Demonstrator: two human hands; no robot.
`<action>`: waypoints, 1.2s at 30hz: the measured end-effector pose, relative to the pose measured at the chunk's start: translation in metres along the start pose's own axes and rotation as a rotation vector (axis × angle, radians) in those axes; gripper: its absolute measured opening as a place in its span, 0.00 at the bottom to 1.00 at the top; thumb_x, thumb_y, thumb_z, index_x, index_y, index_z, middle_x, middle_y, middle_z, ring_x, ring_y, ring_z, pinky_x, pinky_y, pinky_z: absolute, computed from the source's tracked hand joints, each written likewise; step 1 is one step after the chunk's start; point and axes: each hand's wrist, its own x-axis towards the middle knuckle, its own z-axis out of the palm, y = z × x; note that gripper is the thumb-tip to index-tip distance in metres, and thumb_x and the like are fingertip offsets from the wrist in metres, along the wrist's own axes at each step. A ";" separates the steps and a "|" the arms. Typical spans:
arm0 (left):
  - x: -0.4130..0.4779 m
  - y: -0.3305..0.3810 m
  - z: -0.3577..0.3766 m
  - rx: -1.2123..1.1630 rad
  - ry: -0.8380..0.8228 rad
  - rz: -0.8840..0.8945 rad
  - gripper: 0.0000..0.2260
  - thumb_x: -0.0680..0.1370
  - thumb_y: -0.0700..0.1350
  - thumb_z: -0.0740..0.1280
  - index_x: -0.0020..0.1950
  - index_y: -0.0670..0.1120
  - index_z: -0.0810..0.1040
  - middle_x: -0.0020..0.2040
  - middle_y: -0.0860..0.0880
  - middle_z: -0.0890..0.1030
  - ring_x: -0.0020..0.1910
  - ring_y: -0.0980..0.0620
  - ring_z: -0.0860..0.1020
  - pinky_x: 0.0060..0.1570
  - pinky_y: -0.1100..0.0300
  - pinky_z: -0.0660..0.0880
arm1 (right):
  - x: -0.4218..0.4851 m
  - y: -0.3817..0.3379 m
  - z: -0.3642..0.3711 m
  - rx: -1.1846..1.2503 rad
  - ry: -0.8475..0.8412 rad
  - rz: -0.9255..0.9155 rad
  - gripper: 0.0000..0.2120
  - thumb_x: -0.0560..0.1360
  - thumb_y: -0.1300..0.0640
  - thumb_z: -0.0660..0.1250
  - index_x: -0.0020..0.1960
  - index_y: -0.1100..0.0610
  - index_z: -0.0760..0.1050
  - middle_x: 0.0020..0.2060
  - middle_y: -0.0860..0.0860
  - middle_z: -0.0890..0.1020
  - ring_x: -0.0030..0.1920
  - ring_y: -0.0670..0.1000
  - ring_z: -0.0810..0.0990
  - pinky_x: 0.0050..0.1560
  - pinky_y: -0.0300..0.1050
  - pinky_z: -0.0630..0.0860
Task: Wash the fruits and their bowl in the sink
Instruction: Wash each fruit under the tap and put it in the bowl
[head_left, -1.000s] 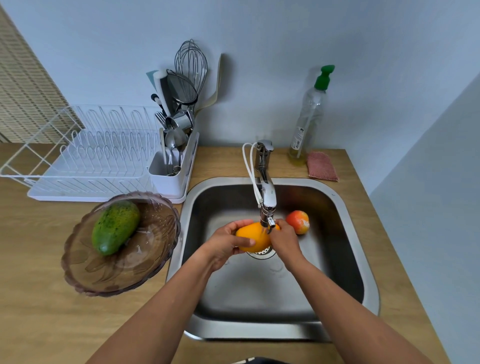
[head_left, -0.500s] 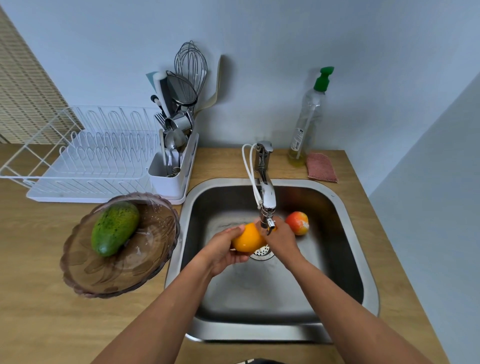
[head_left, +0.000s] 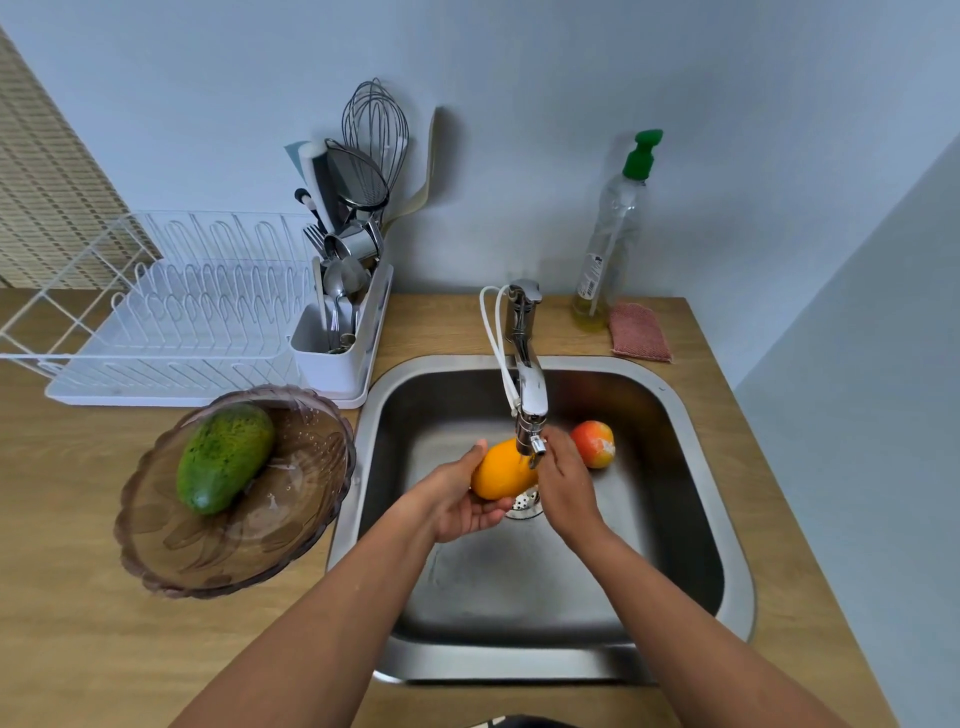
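Observation:
An orange-yellow fruit (head_left: 501, 470) is held under the faucet (head_left: 530, 387) spout over the steel sink (head_left: 696, 519). My left hand (head_left: 457, 499) cups it from below and the left. My right hand (head_left: 563, 480) presses against its right side. A red-orange fruit (head_left: 595, 443) lies on the sink floor just right of my right hand. On the counter left of the sink stands a tinted glass bowl (head_left: 260, 540) with a green fruit (head_left: 223, 454) lying in it.
A white dish rack (head_left: 171, 322) with a cutlery holder (head_left: 337, 358) full of utensils stands behind the bowl. A soap bottle (head_left: 613, 234) with a green pump and a pink sponge (head_left: 639, 332) sit behind the sink. Walls close the back and right.
The orange fruit has been turned and shifted slightly left in my hands under the spout. The bowl, green fruit and red fruit have not moved.

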 end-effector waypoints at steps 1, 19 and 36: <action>-0.001 0.000 0.001 -0.004 -0.014 0.038 0.25 0.79 0.58 0.65 0.66 0.40 0.70 0.55 0.35 0.81 0.39 0.42 0.84 0.36 0.55 0.83 | 0.000 0.001 -0.002 0.035 0.011 0.047 0.12 0.83 0.53 0.54 0.59 0.51 0.74 0.53 0.51 0.78 0.53 0.48 0.77 0.49 0.42 0.75; 0.003 -0.010 0.020 0.145 -0.004 0.358 0.22 0.72 0.37 0.76 0.61 0.53 0.75 0.66 0.41 0.74 0.61 0.40 0.77 0.60 0.46 0.79 | 0.008 0.009 -0.022 0.333 -0.082 0.638 0.10 0.80 0.47 0.60 0.51 0.50 0.77 0.48 0.56 0.79 0.45 0.55 0.79 0.36 0.46 0.75; 0.005 -0.014 0.019 0.220 0.062 0.363 0.28 0.70 0.37 0.78 0.68 0.48 0.74 0.63 0.42 0.79 0.60 0.42 0.79 0.55 0.48 0.79 | 0.076 0.069 -0.043 -0.344 0.152 0.627 0.46 0.69 0.41 0.73 0.77 0.54 0.53 0.73 0.61 0.61 0.71 0.65 0.64 0.67 0.59 0.66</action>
